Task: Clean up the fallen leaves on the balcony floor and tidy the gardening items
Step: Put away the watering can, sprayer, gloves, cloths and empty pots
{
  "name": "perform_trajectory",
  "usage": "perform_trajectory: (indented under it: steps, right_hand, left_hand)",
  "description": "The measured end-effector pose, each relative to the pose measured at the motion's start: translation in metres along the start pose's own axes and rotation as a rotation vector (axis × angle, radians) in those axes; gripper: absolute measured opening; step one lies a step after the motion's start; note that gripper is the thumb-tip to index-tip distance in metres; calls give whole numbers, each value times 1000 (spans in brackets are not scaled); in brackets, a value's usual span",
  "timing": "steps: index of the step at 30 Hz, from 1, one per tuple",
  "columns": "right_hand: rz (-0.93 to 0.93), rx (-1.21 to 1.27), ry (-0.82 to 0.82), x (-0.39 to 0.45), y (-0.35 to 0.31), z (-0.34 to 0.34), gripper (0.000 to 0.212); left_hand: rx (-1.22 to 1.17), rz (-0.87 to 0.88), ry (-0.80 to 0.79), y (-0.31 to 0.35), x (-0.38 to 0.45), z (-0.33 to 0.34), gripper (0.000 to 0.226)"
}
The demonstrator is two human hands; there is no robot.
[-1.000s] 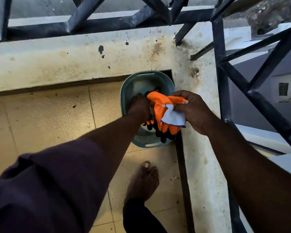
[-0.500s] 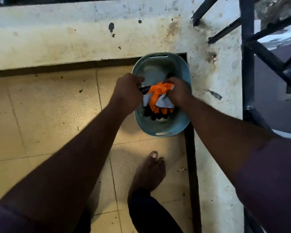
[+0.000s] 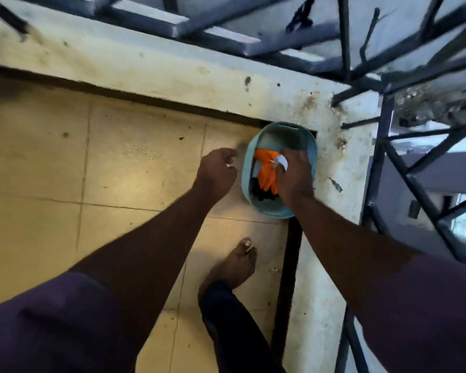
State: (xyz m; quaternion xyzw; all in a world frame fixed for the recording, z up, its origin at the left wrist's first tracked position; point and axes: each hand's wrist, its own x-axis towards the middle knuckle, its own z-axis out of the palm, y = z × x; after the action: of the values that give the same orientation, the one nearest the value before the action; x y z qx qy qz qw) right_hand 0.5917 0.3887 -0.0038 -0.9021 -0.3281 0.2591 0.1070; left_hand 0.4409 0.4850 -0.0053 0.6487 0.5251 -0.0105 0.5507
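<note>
While the right hand [image 3: 293, 176] grips orange gloves [image 3: 267, 170] in one basket [image 3: 311, 146], the left hand [image 3: 217, 168] curls empty.

Head view, steeply down, near
</note>
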Motion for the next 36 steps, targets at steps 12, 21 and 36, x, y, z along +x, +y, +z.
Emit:
perform_trajectory:
  steps: [12,21,36]
  right_hand:
    - [-517,-110,-522,-174,-331,55,31]
    - [-953,-215,-745,-325,-585,174,31]
    - [-1179,-591,-916,-349,-816,402,36]
  left_hand:
    - [-112,-292,182,-122,-187,-287,48]
    - [-226,-542,475,-267,-332,-493,47]
    - [-449,-711,652,-479,-321,-686,47]
